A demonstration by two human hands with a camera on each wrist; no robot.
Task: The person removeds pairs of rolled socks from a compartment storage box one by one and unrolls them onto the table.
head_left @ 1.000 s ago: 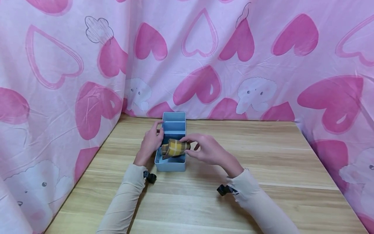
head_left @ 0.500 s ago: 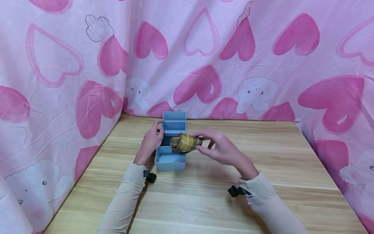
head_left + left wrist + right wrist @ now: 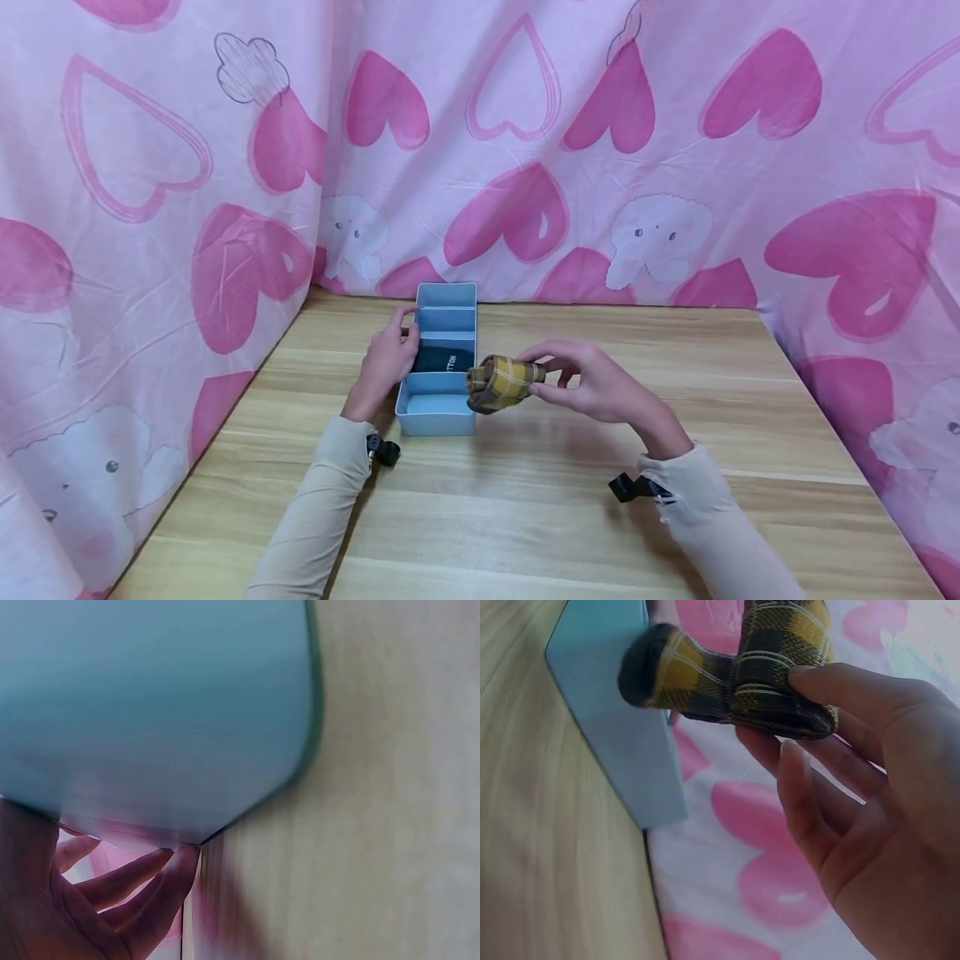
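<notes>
My right hand point(image 3: 592, 383) pinches a rolled-up cloth point(image 3: 506, 383) in yellow, brown and black plaid with thin white lines. It hangs at the right side of a long blue box point(image 3: 438, 425). The right wrist view shows the thumb and fingertips on one end of the plaid cloth point(image 3: 772, 682), whose other end bulges out. Against the box's left wall rests my left hand point(image 3: 386, 362), fingers extended; the left wrist view has its fingertips point(image 3: 184, 859) touching the wall. Thin dividers split the box. A dark folded cloth point(image 3: 435, 358) with white lettering lies in one compartment.
The wooden table point(image 3: 600, 500) runs under both arms. A pink curtain point(image 3: 525, 208) with hearts encloses the back and both sides, close behind the box's far end. Black wrist cameras point(image 3: 386, 452) sit at both cuffs.
The right hand has carried the plaid cloth from over the box toward the right, off its compartments. The dark lettered cloth has come into view. The left hand has stayed at the box.
</notes>
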